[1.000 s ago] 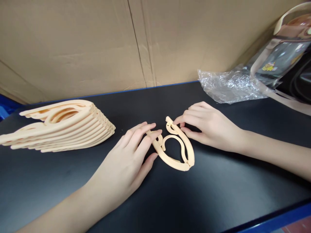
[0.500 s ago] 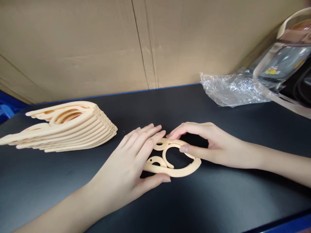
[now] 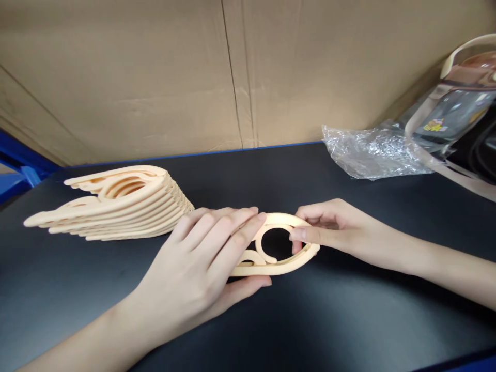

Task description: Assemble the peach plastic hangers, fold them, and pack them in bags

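Note:
Between both hands is a beige plastic folding hanger (image 3: pixel 289 267), its arms folded together and its curved hook lying inside the rounded end. My left hand (image 3: pixel 209 253) is closed over the hanger's left part, fingers across the top and thumb along the near edge, hiding that part. My right hand (image 3: pixel 329 222) pinches the rounded right end, thumb on top and fingertips beneath, one showing through the opening. To the left, close beyond my left hand, lies a neat stack of similar beige hangers (image 3: pixel 143 206).
The black tabletop (image 3: pixel 240 181) ends at a cardboard wall (image 3: pixel 155 77). Back right lies a crumpled clear plastic bag (image 3: pixel 368 152) beside a clear bottle with a strap (image 3: pixel 445 111). Blue frame parts (image 3: pixel 23 160) show at the far left.
The hanger's right end has tilted up slightly. My right fingertips have moved under its rim, and my left fingers have curled more over it. The whole view has shifted a little.

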Demonstrator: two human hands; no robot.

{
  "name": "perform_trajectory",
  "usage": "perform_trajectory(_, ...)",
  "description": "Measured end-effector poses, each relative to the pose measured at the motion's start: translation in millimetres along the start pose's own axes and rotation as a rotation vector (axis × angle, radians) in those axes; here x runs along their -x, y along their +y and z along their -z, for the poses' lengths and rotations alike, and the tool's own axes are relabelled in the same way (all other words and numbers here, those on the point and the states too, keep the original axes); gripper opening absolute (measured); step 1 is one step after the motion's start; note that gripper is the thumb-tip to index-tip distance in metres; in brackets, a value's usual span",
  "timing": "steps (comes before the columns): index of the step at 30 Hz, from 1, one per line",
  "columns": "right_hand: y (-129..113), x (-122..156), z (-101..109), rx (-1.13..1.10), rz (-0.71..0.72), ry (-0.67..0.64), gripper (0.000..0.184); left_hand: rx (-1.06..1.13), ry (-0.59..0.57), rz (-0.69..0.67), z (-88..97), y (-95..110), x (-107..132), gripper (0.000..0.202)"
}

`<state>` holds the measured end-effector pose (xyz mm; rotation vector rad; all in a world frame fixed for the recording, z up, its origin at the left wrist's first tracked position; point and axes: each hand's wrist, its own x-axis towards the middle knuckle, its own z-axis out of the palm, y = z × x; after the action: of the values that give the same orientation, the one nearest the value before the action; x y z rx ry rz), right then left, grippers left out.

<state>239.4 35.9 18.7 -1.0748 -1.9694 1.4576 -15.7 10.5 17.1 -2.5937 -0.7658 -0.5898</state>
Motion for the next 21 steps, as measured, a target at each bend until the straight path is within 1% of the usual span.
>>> perform_trajectory(4, -1.7, 0.8, 0.4, -0.072, -0.028, -0.025, 0.021, 0.032, -0.036, 0.022, -2.2, -0.5, -0.6, 0.064)
perform_trajectory(9, 0.5, -0.8, 0.2, -0.063, -0.096, -0.016, 0.026, 0.047, -0.034, 0.035, -3.1, 0.3, -1.7, 0.062)
perform_trajectory(15, -0.2, -0.7, 0.0, -0.114, -0.055, -0.014, 0.020, 0.051, -0.044, 0.051, -3.0, 0.8, -2.2, 0.060)
perform_trajectory(21, 1.1, 0.0, -2.1, -0.117, -0.068, 0.024, 0.016, 0.069, -0.076, 0.055, -4.7, 1.0, -2.5, 0.059)
